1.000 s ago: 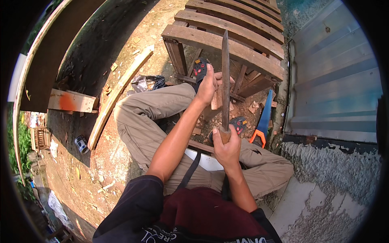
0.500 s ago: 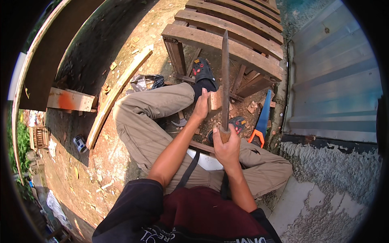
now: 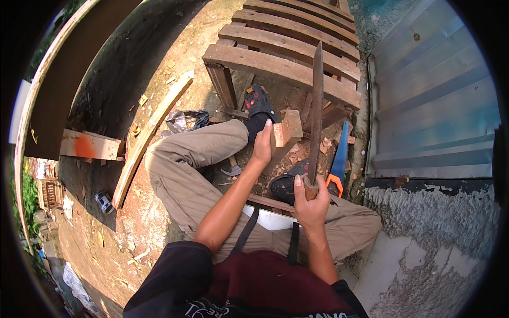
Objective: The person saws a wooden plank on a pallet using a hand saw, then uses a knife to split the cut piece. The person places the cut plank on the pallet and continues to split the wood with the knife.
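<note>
My left hand [image 3: 262,144] is closed on the side of a wooden block [image 3: 289,130], with the thumb pointing up along it. The block's upper end is notched, and its lower part runs down between my legs. In my right hand [image 3: 313,205] is the wooden handle of a machete [image 3: 317,108]. Its long dark blade points up and away, just right of the block and apart from it. Wood chips [image 3: 293,155] lie on the ground beneath, around my dark clogs [image 3: 258,100].
A slatted wooden bench [image 3: 281,58] stands ahead. Right of my legs lies a handsaw [image 3: 340,156] with an orange handle, near a metal sheet wall [image 3: 432,116]. A hammer [image 3: 232,168], a long plank [image 3: 151,138] and a can [image 3: 104,202] lie to the left.
The machete has moved right, away from the block, and its blade now leans slightly right. More of the block's notched end shows. My left hand has barely moved.
</note>
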A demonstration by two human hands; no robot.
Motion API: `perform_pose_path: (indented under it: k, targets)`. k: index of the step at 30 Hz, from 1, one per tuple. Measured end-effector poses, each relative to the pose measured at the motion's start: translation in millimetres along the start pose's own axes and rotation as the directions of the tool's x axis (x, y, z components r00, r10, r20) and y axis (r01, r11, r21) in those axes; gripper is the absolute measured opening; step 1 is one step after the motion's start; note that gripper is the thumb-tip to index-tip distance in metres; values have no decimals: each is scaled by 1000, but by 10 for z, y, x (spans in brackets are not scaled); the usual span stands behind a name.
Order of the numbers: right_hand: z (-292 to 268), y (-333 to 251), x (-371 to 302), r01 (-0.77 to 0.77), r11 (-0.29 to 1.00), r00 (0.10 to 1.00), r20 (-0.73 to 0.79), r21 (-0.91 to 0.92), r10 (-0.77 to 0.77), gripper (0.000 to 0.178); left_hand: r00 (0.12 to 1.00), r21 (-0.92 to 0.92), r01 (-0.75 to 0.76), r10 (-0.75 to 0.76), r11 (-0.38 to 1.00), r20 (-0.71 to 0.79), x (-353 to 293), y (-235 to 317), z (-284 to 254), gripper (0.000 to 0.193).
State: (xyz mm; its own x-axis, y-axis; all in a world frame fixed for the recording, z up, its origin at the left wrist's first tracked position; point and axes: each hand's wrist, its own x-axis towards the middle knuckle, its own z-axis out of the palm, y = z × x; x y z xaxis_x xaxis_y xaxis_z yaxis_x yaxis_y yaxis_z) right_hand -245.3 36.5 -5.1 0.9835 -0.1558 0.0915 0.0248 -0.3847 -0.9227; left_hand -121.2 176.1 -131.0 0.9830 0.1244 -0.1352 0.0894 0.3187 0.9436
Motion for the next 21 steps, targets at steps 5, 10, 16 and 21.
perform_pose_path:
  k: [5,10,16,21]
  targets:
    - [-541,989,252,90,955,996,17,-282,-89,28,966,-482,257,-213,838,144,74,162,-200,50]
    - [-1320,2301,404,252,704,959,270,-664,-88,45,962,-650,244,-265,719,68,77,295,-465,37]
    - [-1385,3239,636,307,338,926,361,-889,108,46,932,-714,282,-361,641,44,21,582,-534,37]
    - [-854,2691,580,167,661,980,197,-732,-30,46,947,-750,239,-320,617,38,7,771,-450,40]
